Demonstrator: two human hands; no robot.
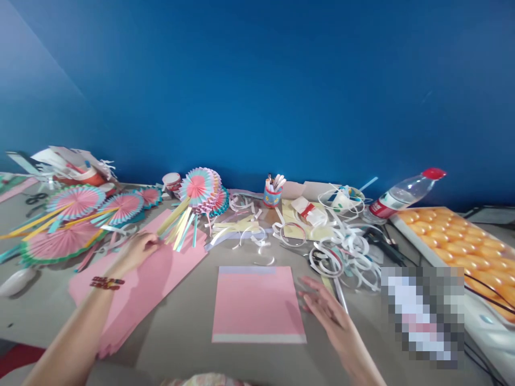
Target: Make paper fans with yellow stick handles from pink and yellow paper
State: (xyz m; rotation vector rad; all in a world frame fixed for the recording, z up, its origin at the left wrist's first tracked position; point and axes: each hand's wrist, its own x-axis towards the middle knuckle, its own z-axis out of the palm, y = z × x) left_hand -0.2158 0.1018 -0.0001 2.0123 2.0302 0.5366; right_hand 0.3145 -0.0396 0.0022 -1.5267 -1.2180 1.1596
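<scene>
My left hand (139,250), with a beaded bracelet at the wrist, is over a stack of pink paper sheets (169,271). Its fingers are curled together near the lower end of a pale yellow strip under a pleated paper fan (197,187); what they pinch, if anything, is hidden. Straight in front of me a single pink sheet (257,308) lies flat, with a white strip (259,338) along its near edge and a lilac strip (247,270) along its far edge. Just off this sheet's right edge, my right hand (328,311) hovers with its fingers apart, holding nothing.
More pleated fans (76,203) lie at the left, beside a white computer mouse (18,282) and scissors (36,198). A pen cup (272,195) stands at the back. Curled white paper strips (354,246), a tilted bottle (402,195) and an orange patterned panel (458,241) occupy the right.
</scene>
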